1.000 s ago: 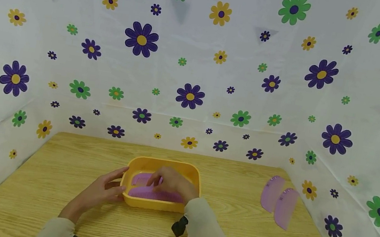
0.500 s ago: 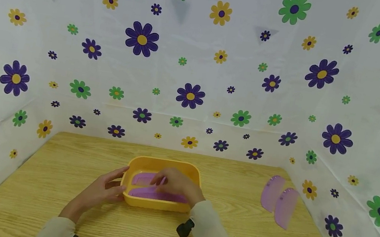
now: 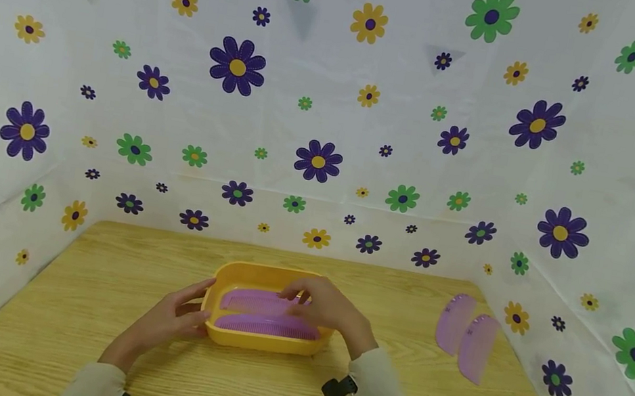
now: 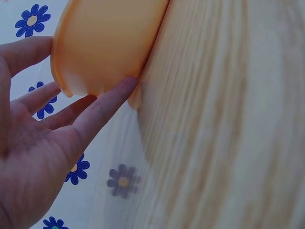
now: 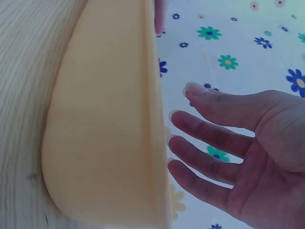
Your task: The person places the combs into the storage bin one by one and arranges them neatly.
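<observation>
The head view alone shows the inside of the yellow tray (image 3: 265, 343), which stands on the wooden worktop (image 3: 392, 360). Two purple combs lie lengthwise in it, the near comb (image 3: 267, 325) along the front wall and the far comb (image 3: 253, 300) just behind, both with their teeth towards the person. The right hand (image 3: 329, 304) is over the tray's right end, hiding part of the far comb; from above, I cannot tell whether its fingertips touch that comb. The right wrist view settles the grip: thumb and fingers stand apart, with nothing between them (the tray wall fills much of that view and hides both combs).

The left hand (image 3: 170, 316) is at the tray's left end. Its grip is spread rather than closed; the left wrist view adds the thumb (image 4: 109, 102), laid along the outer wall with its tip low down.

Only the head view takes in two more purple combs, the left one (image 3: 455, 322) and the right one (image 3: 477, 348), side by side on the worktop's right.
</observation>
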Action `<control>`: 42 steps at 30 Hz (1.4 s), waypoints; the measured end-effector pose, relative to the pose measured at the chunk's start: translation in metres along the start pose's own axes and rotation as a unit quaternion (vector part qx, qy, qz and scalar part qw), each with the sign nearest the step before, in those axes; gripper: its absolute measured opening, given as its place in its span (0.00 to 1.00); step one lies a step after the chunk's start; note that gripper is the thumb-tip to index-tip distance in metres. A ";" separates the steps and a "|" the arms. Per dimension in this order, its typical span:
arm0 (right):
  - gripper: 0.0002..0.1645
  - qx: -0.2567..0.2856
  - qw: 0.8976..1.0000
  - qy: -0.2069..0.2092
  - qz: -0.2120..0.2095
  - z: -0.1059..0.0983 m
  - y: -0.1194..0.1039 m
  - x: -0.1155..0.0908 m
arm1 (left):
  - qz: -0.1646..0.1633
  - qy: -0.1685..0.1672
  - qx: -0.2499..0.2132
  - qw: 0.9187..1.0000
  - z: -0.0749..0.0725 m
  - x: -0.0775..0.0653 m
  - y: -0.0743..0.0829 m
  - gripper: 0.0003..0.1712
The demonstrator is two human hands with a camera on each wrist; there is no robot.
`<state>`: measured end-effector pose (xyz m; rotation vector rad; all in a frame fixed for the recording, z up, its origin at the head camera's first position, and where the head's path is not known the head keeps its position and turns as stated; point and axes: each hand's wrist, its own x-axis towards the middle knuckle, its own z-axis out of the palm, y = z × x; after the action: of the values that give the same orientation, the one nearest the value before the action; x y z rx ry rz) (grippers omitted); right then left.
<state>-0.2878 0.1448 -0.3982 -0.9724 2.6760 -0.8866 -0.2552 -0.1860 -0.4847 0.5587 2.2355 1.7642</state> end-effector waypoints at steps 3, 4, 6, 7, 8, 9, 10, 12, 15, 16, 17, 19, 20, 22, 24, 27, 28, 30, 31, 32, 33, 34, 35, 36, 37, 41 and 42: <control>0.13 -0.010 1.000 0.022 -0.007 -0.009 0.005 -0.013 | 0.001 0.001 0.001 1.000 0.000 0.000 0.000 0.41; 0.13 -0.014 0.999 0.029 -0.008 -0.011 0.007 -0.017 | 0.001 0.001 0.000 1.000 0.000 0.000 0.000 0.41; 0.13 -0.016 0.999 0.043 -0.006 -0.015 0.013 -0.027 | -0.001 -0.001 -0.001 1.000 0.000 0.000 0.000 0.41; 0.14 -0.018 0.999 0.050 -0.003 -0.017 0.016 -0.032 | -0.002 -0.001 -0.002 1.000 0.000 0.000 0.000 0.41; 0.14 -0.018 0.998 0.056 -0.001 -0.019 0.019 -0.037 | -0.003 -0.002 -0.003 1.000 0.000 0.000 -0.001 0.42; 0.14 -0.018 0.998 0.062 0.004 -0.021 0.022 -0.042 | -0.003 -0.002 -0.005 1.000 0.000 0.000 -0.001 0.42; 0.14 -0.021 0.997 0.068 0.007 -0.022 0.025 -0.047 | -0.003 -0.003 -0.004 1.000 0.000 0.000 -0.001 0.42; 0.15 -0.031 0.996 0.078 0.013 -0.026 0.031 -0.057 | -0.001 -0.003 -0.003 1.000 0.000 0.000 -0.001 0.42; 0.14 -0.055 0.994 0.091 0.020 -0.031 0.039 -0.068 | 0.002 -0.003 -0.003 1.000 -0.001 0.000 -0.001 0.42; 0.14 -0.063 0.993 0.096 0.023 -0.032 0.042 -0.072 | 0.002 -0.004 -0.002 1.000 -0.001 0.000 -0.001 0.42; 0.14 -0.070 0.992 0.100 0.025 -0.034 0.045 -0.075 | 0.002 -0.004 -0.003 1.000 -0.002 0.000 -0.001 0.42; 0.14 -0.084 0.990 0.110 0.030 -0.037 0.051 -0.081 | 0.001 -0.003 -0.003 1.000 -0.002 0.001 -0.001 0.42; 0.14 -0.090 0.988 0.117 0.035 -0.039 0.054 -0.083 | 0.001 -0.003 -0.002 1.000 -0.002 0.001 -0.001 0.42; 0.13 -0.098 0.986 0.130 0.047 -0.042 0.060 -0.089 | 0.001 -0.004 -0.002 1.000 -0.002 0.001 -0.002 0.42; 0.14 -0.108 0.982 0.142 0.056 -0.046 0.067 -0.094 | 0.002 -0.005 -0.001 1.000 -0.002 0.002 -0.002 0.42; 0.14 -0.109 0.980 0.152 0.071 -0.052 0.079 -0.102 | 0.001 -0.006 0.001 1.000 -0.002 0.002 -0.002 0.41; 0.14 -0.106 0.980 0.153 0.076 -0.054 0.084 -0.105 | 0.000 -0.005 0.001 1.000 -0.001 0.002 -0.003 0.41; 0.14 -0.100 0.980 0.153 0.085 -0.057 0.094 -0.110 | -0.003 -0.001 0.003 1.000 -0.001 0.001 -0.003 0.41; 0.15 -0.096 0.979 0.153 0.092 -0.059 0.100 -0.113 | -0.003 0.000 0.003 1.000 -0.001 0.001 -0.002 0.41; 0.15 -0.092 0.979 0.153 0.099 -0.060 0.106 -0.115 | -0.003 0.001 0.005 1.000 -0.002 0.002 -0.002 0.41; 0.15 -0.088 0.978 0.153 0.108 -0.061 0.112 -0.118 | -0.002 0.001 0.004 1.000 -0.002 0.002 -0.002 0.41; 0.15 -0.083 0.978 0.152 0.117 -0.062 0.118 -0.121 | -0.002 0.001 0.004 1.000 -0.002 0.002 -0.001 0.41; 0.16 -0.080 0.977 0.152 0.125 -0.063 0.124 -0.123 | -0.001 0.000 0.004 1.000 -0.001 0.003 -0.002 0.41; 0.16 -0.078 0.976 0.154 0.135 -0.063 0.130 -0.126 | 0.000 -0.001 0.005 1.000 -0.001 0.003 -0.002 0.42; 0.16 -0.079 0.974 0.155 0.144 -0.064 0.135 -0.129 | -0.001 -0.002 0.005 1.000 0.000 0.003 -0.002 0.42; 0.18 -0.076 0.967 0.158 0.187 -0.066 0.148 -0.138 | 0.001 -0.005 0.006 1.000 0.000 0.002 -0.003 0.42; 0.19 -0.076 0.964 0.157 0.198 -0.066 0.150 -0.139 | 0.000 -0.005 0.006 1.000 -0.001 0.002 -0.003 0.42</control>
<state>-0.2823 0.3562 -0.4393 -0.3066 3.0822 -0.8106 -0.2577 -0.1865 -0.4877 0.5692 2.2414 1.7448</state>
